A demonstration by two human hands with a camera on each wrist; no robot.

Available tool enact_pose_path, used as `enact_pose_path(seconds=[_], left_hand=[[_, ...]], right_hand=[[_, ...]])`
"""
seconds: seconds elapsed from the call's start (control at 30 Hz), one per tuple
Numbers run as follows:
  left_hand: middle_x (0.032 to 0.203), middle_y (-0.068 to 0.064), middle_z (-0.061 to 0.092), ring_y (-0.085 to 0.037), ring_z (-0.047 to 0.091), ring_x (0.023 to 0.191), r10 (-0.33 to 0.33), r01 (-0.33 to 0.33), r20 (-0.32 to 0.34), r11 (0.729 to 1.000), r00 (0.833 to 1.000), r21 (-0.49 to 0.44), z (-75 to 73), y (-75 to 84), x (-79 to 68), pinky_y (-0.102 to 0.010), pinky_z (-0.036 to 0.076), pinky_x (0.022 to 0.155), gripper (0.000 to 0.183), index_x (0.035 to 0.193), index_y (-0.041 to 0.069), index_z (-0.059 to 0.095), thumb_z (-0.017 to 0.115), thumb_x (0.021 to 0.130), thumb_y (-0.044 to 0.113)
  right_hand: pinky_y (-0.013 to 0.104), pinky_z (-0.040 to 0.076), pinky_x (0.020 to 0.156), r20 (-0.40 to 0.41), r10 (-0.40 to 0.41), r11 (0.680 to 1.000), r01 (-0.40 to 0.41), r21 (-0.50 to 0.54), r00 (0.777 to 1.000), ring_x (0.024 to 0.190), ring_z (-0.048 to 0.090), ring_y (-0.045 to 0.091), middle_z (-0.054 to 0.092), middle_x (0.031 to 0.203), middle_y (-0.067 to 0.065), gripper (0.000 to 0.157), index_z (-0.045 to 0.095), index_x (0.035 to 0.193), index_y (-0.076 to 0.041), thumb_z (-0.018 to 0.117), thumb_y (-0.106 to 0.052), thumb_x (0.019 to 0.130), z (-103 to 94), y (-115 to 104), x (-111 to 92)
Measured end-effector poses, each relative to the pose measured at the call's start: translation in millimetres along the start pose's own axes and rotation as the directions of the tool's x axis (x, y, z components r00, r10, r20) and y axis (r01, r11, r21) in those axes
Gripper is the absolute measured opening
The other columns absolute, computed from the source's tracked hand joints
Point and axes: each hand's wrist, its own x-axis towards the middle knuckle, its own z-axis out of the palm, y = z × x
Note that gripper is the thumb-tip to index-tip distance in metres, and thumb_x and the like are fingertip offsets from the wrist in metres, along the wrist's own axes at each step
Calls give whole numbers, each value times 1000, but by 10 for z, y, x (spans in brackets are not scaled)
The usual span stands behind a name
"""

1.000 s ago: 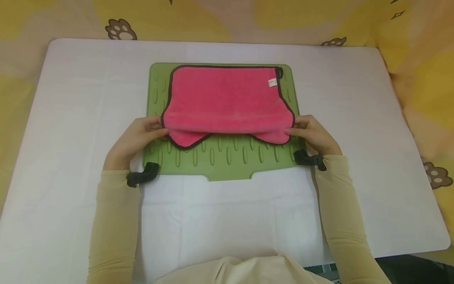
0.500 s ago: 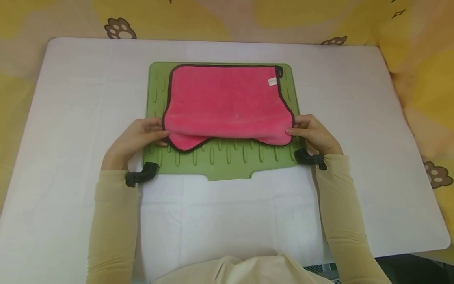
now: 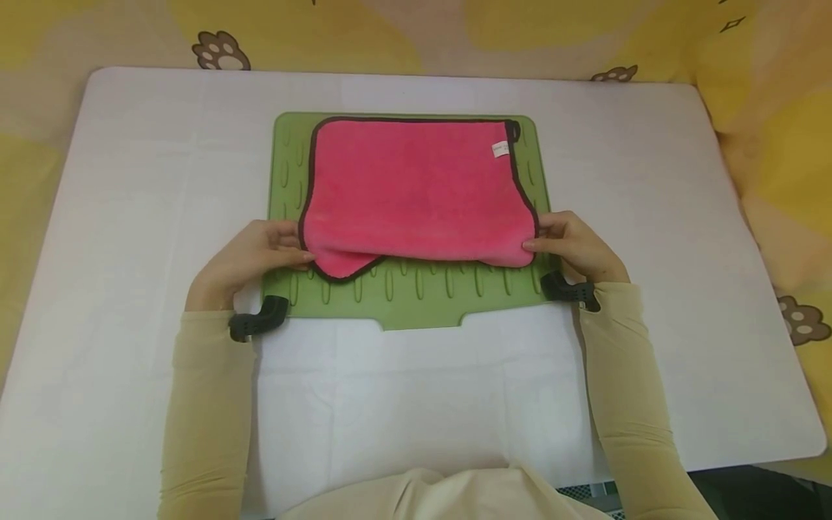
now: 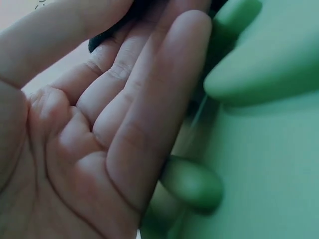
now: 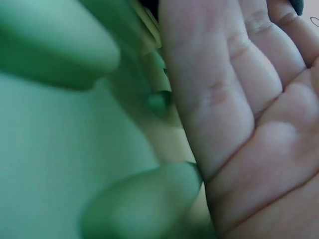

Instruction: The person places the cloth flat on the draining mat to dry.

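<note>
A pink towel [image 3: 416,188] with dark edging lies folded over on a green ridged mat [image 3: 419,292]. A small white label [image 3: 500,149] and a dark loop [image 3: 513,131] sit at its far right corner. My left hand [image 3: 243,256] pinches the towel's left edge between thumb and fingers; just below, a corner of the under layer pokes out. At the right edge, my right hand [image 3: 578,242] pinches the near corner, thumb on top. Both wrist views show the palms close beside the mat's raised ridges [image 4: 194,185]; the pinched cloth is mostly hidden there.
The mat rests on a white-covered table [image 3: 416,404], with a tab on its near side. Beyond the table hangs a yellow patterned cloth [image 3: 364,36] with paw prints. Black wrist mounts [image 3: 260,319] stick out from both sleeves over the mat's near corners.
The towel's folded front edge has come down nearer to me and covers more of the under layer, most clearly at right. My left hand has shifted slightly nearer; the right has hardly moved.
</note>
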Motion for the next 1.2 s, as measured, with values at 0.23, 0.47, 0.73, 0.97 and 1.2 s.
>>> enact_pose_path(seconds=[0.23, 0.47, 0.73, 0.97, 1.2], left_hand=[[87, 1, 70, -8, 65, 77, -17, 17, 1, 1000, 1000, -15, -14, 0, -14, -18, 50, 72, 21, 103, -8, 57, 63, 90, 8], [84, 0, 70, -11, 67, 75, -1, 2, 19, 998, 1000, -56, -19, -5, -12, -19, 52, 73, 14, 95, -9, 52, 60, 90, 1], [80, -2, 69, -14, 68, 71, 17, -15, 24, 997, 1000, -74, -18, -15, -21, -20, 52, 74, 13, 89, -9, 50, 60, 90, 0], [86, -10, 68, -17, 68, 74, -2, 5, 82, 999, 997, -40, -32, -30, -18, -20, 52, 75, 20, 98, -9, 52, 63, 89, 5], [100, -12, 69, -12, 66, 88, 6, -4, 162, 1000, 987, -10, -33, -18, -6, -20, 51, 78, 43, 125, -8, 50, 66, 87, 7]], right_hand=[[22, 50, 66, -19, 11, 998, -10, 55, 1000, 71, 60, 12, 68, 77, 3, 23, 72, 90, -3, 57, 14, 85, -34, 4, -27], [21, 49, 55, -27, 22, 998, -20, 61, 999, 51, 56, 14, 64, 65, 3, 24, 71, 84, -5, 57, 15, 85, -47, -1, -57], [21, 45, 47, -6, 74, 996, -74, -53, 997, 47, 56, 14, 59, 56, 5, 16, 65, 75, -1, 60, 9, 86, -63, -46, -64], [26, 53, 54, 88, 161, 987, -157, -46, 983, 53, 60, 14, 66, 68, 5, 16, 69, 84, -2, 59, 10, 86, -113, -61, -104], [26, 55, 59, 148, 157, 985, -145, -91, 976, 70, 63, 11, 69, 81, 5, 24, 69, 97, -6, 60, 12, 84, -127, -79, -100]])
